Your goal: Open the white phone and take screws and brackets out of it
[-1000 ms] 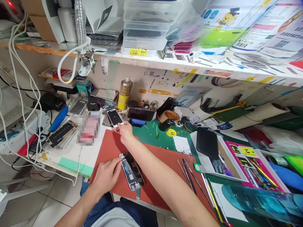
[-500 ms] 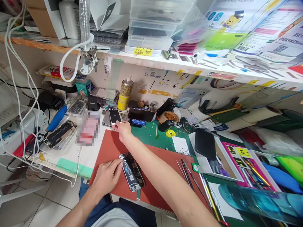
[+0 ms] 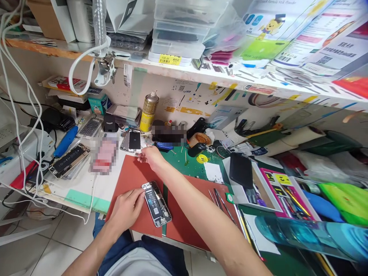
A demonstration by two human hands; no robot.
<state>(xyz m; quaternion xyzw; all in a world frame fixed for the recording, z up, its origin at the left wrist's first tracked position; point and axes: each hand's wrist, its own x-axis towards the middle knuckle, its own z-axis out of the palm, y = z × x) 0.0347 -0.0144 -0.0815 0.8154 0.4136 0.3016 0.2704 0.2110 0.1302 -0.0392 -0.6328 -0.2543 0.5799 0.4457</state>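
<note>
Two bare hands work at a cluttered bench point(image 3: 105, 184). One opened phone point(image 3: 155, 203), battery exposed, lies on the reddish-brown mat point(image 3: 129, 172) near the bench's front edge. Its long axis runs mostly front to back, slanted: the far end points away from the person and to the left, the near end toward the person and to the right.

One left hand point(image 3: 126, 211) has its fingers bent, tips against the phone's far left edge; from where I stand, I cannot tell whether they pinch it. One right hand point(image 3: 151, 156) reaches forward, fingers partly curled, just beside one white-framed screen point(image 3: 134, 141); whether it grips anything, I cannot tell. That screen's long axis points nearly straight away from the person.

Farther left lies one second opened phone point(image 3: 70, 159), slanting away to the right. One yellow can point(image 3: 147, 111) stands upright behind the screen; one teal bottle point(image 3: 304, 235) lies at far right.
</note>
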